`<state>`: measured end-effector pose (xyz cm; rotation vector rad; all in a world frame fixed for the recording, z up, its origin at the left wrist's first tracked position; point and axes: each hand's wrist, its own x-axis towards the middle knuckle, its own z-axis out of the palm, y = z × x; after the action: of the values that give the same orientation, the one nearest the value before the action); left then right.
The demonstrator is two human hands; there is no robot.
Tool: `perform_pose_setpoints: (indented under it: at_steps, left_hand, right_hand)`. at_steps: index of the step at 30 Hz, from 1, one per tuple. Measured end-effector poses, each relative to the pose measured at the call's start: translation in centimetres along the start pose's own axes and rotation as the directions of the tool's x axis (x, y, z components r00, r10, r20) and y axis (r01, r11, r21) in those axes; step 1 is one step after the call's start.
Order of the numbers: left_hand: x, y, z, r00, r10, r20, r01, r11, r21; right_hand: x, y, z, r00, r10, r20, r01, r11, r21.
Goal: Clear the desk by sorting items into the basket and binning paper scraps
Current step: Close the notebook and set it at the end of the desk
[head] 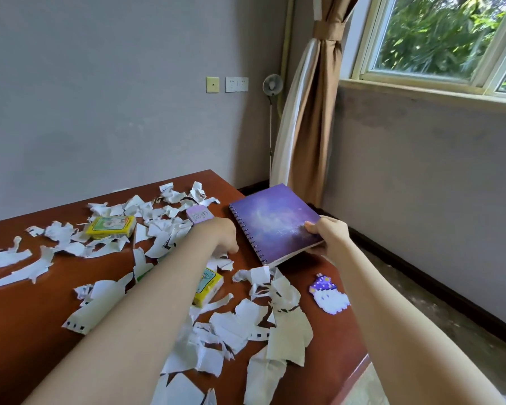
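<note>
A purple spiral notebook (272, 220) is tilted up off the right edge of the brown desk (27, 302), and my right hand (329, 236) grips its near right corner. My left hand (219, 235) rests fingers-down on the desk just left of the notebook, touching torn paper; whether it holds a scrap is hidden. White paper scraps (234, 323) lie scattered across most of the desk. A yellow card box (110, 226) sits at the back left. A second yellow pack (208, 285) lies partly under my left forearm. A small lilac box (199, 213) lies behind my left hand.
A purple-and-white pixel-bead figure (329, 293) lies near the desk's right edge. A brown curtain (307, 118) and a floor lamp (272, 86) stand in the corner behind the desk. Bare floor runs along the wall on the right. No basket or bin is in view.
</note>
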<state>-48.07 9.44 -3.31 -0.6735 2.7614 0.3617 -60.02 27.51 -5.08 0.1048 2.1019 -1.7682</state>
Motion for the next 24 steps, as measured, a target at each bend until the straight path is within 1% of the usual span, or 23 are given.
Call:
perform_pose_setpoints:
  at_steps: [2,4,6,8,9,10,11,13,14,15,17,19,21,24]
  left_hand:
    - [-0.7,-0.6,-0.2,0.999,-0.035,0.027,0.034,0.999,0.031]
    - [-1.3,-1.1,-0.2,0.997,-0.068,0.027,0.065,0.994,0.085]
    - [-1.6,-1.4,-0.3,0.994,-0.105,0.025,0.099,0.979,0.175]
    - [-1.6,-1.8,-0.4,0.989,-0.146,0.04,0.132,0.961,0.245]
    - [-1.7,-1.9,-0.5,0.987,-0.16,0.025,0.148,0.954,0.261]
    - [-1.8,-1.9,-0.7,0.987,-0.162,-0.021,0.162,0.949,0.27]
    - [-1.9,-1.9,-0.8,0.984,-0.142,-0.104,0.165,0.95,0.266]
    - [-1.4,-1.9,-0.9,0.95,-0.082,-0.302,0.155,0.962,0.224]
    - [-1.1,-1.9,-0.8,0.926,-0.056,-0.373,0.147,0.964,0.221]
    - [-0.8,-1.8,-0.6,0.915,-0.028,-0.403,0.137,0.96,0.244]
    - [-0.1,-1.9,0.1,0.933,0.022,-0.358,0.104,0.939,0.328]
    - [0.4,-2.1,1.0,0.956,0.015,-0.294,0.096,0.928,0.361]
    - [0.9,-2.5,1.4,0.956,-0.015,-0.294,0.121,0.931,0.346]
    - [0.9,-3.1,1.0,0.945,-0.026,-0.325,0.155,0.913,0.376]
  right_hand:
    - [-0.3,0.3,0.9,1.0,-0.011,0.013,0.011,1.0,-0.006]
    - [-0.7,0.3,1.5,1.0,-0.021,0.005,0.022,0.998,-0.052]
    - [-1.2,0.1,1.8,0.999,-0.044,-0.014,0.042,0.994,-0.097]
    - [-1.6,-0.3,2.0,0.996,-0.086,-0.026,0.08,0.984,-0.159]
    - [-1.6,-0.4,2.1,0.994,-0.105,-0.02,0.1,0.977,-0.191]
    - [-1.6,-0.5,2.2,0.992,-0.127,-0.009,0.122,0.967,-0.226]
    - [-1.7,-0.5,2.3,0.99,-0.143,-0.002,0.138,0.957,-0.254]
    - [-1.5,-0.5,2.6,0.986,-0.164,0.011,0.16,0.944,-0.29]
    - [-1.3,-0.4,2.8,0.987,-0.159,0.022,0.158,0.937,-0.311]
    - [-1.2,-0.3,3.0,0.988,-0.152,0.025,0.151,0.927,-0.342]
    - [-1.1,-0.1,3.4,0.987,-0.161,0.012,0.151,0.896,-0.417]
    - [-0.8,0.2,3.6,0.98,-0.201,0.005,0.177,0.851,-0.494]
    - [-0.5,0.4,3.8,0.972,-0.233,0.011,0.201,0.813,-0.547]
    - [0.3,1.1,4.5,0.967,-0.253,0.028,0.221,0.781,-0.584]
